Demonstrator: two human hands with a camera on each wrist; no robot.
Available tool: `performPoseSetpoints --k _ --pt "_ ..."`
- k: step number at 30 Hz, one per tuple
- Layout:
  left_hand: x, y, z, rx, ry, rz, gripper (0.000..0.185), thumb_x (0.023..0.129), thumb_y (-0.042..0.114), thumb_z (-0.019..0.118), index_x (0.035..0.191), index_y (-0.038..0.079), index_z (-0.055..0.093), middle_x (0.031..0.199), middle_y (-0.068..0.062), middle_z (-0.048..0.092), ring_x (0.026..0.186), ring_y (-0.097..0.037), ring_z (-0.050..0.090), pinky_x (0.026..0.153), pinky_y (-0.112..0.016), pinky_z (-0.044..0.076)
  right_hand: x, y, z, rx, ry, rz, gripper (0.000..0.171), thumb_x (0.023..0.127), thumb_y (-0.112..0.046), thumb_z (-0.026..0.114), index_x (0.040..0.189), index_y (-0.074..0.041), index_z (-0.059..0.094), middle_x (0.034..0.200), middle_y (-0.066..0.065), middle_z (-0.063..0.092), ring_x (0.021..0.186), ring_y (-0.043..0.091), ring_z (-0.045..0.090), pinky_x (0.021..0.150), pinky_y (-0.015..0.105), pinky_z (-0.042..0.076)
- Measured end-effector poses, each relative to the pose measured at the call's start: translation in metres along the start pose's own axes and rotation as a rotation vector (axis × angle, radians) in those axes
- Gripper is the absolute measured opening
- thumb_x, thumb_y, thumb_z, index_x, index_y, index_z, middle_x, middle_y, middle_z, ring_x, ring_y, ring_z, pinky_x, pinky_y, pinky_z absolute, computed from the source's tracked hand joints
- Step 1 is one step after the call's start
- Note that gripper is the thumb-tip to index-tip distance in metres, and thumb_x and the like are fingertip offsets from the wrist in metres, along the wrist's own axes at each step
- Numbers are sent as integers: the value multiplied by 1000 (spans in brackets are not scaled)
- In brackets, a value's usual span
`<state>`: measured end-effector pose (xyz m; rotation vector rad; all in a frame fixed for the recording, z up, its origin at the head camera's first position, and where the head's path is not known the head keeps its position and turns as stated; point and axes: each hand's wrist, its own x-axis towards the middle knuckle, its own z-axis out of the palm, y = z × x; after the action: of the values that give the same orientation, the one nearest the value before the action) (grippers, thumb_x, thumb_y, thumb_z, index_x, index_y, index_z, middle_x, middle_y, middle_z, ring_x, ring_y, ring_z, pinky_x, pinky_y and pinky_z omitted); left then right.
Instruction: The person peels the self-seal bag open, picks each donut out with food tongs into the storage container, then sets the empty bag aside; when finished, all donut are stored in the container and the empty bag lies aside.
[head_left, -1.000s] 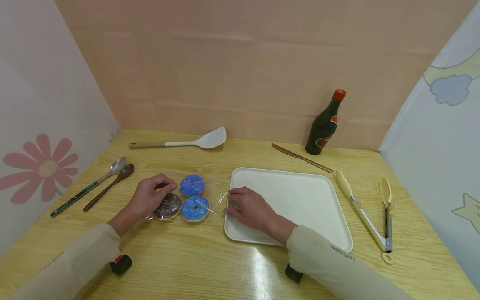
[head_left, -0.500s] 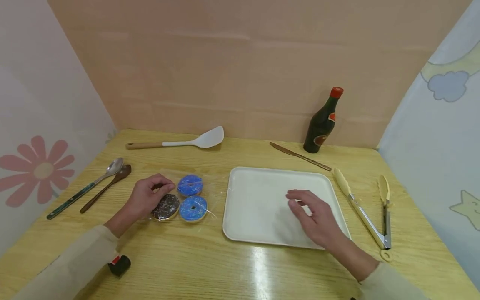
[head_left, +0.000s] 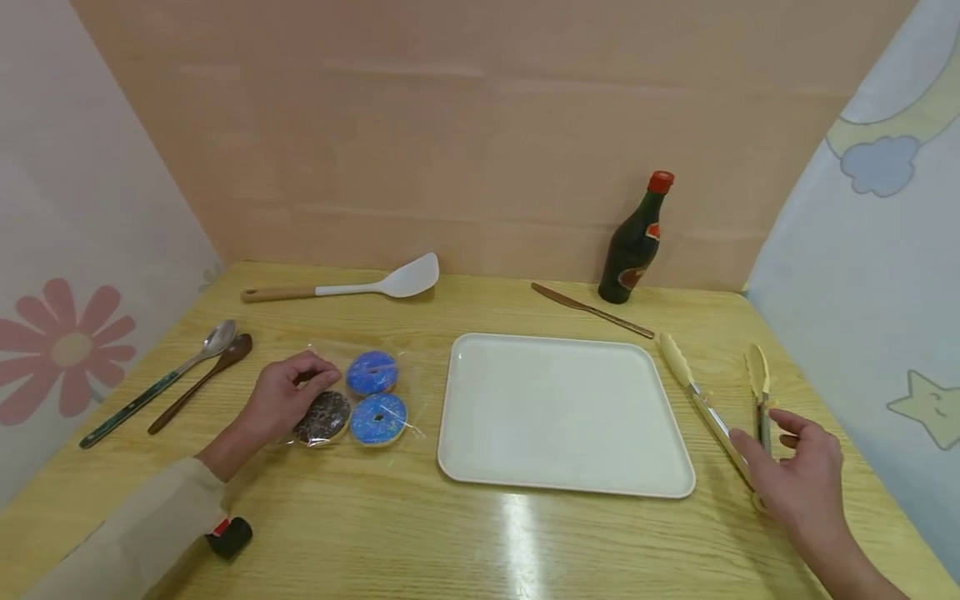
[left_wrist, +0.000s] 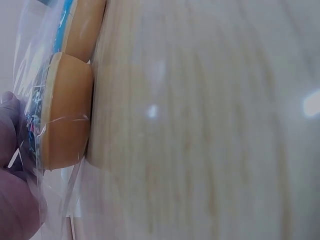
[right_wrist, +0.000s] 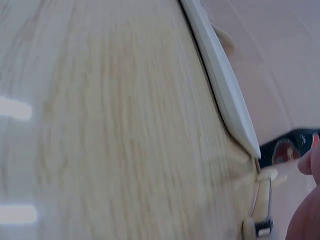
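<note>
My left hand (head_left: 288, 396) pinches the edge of a clear plastic bag (head_left: 417, 400) beside the brown doughnut (head_left: 324, 419). Two blue doughnuts lie in the same bag: one upper (head_left: 362, 380), one lower (head_left: 365, 427). Film stretches over the brown doughnut's side (left_wrist: 70, 112) in the left wrist view, with fingertips at its left. Far right in the head view, my right hand (head_left: 806, 479) hovers around the arms of the spread tongs (head_left: 705, 407), thumb and fingers apart. Whether it touches them I cannot tell.
A white tray (head_left: 562, 417) lies mid-table. Behind it are a copper-coloured knife (head_left: 592, 311) and a dark bottle (head_left: 632, 250) with a red cap. A white spatula (head_left: 408, 279) lies at the back left, a metal spoon (head_left: 180, 371) and a wooden spoon (head_left: 206, 377) at left.
My right hand let go of the bag's right edge and moved right across the tray to the tongs. My left hand has stayed at the bag. The head view shifted slightly.
</note>
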<state>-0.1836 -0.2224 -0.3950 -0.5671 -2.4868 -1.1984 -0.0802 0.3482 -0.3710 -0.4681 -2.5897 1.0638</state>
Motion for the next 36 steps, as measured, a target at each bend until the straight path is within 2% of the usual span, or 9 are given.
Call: performPoseSetpoints --k 3,6,8,10,11,15,18,26,36 --pt "0 1 0 -4 8 2 7 90 2 64 89 4 71 82 2 63 78 -6 59 69 -15 46 9 14 -8 20 -112 127 83 92 -37 60 140 16 19 140 37 20 118 49 30 81 42 37" --pt "1 1 0 4 16 16 8 88 -1 65 88 4 71 82 1 63 76 -6 58 67 -14 45 14 23 -10 37 -215 190 97 91 -43 60 142 18 4 142 40 16 124 53 26 84 36 41" --pt "0 1 0 9 21 24 9 87 -3 65 88 4 71 82 -1 64 76 -6 58 65 -15 45 17 27 -8 20 -248 179 101 90 -43 63 141 19 0 138 43 20 123 53 30 75 23 42" --pt "0 0 0 14 26 36 10 87 -5 65 88 4 71 81 -1 63 74 -7 57 64 -16 44 19 29 -5 -2 -255 174 106 88 -44 65 140 20 -1 136 44 23 122 52 32 76 23 43" --pt "0 1 -1 13 27 41 11 86 -5 65 88 4 71 81 -2 63 74 -7 57 63 -16 44 20 29 -4 -16 -253 169 108 87 -45 66 140 21 -1 134 44 24 121 52 32 82 31 44" --pt "-1 26 -6 11 25 55 9 86 -9 63 87 -2 69 80 -6 62 71 -9 57 61 -19 44 23 28 2 -118 -203 137 111 83 -51 69 137 24 7 129 43 29 118 56 27 91 60 30" --pt "-1 44 -10 9 20 54 9 87 -12 61 86 -6 68 79 -10 61 71 -11 57 61 -19 43 23 27 7 -211 -148 114 111 79 -55 69 136 24 16 125 45 30 113 60 24 87 62 27" --pt "1 15 -3 18 32 47 11 86 -12 62 87 -4 69 81 -7 62 73 -7 56 64 -15 43 28 22 13 -369 -54 88 105 77 -62 66 125 25 31 106 45 36 98 59 34 73 62 32" --pt "0 3 -1 1 35 46 11 86 -6 66 88 3 71 82 -2 63 75 -5 56 66 -13 43 28 25 13 -339 -85 44 98 85 -52 63 127 28 26 107 45 35 101 57 32 74 61 34"
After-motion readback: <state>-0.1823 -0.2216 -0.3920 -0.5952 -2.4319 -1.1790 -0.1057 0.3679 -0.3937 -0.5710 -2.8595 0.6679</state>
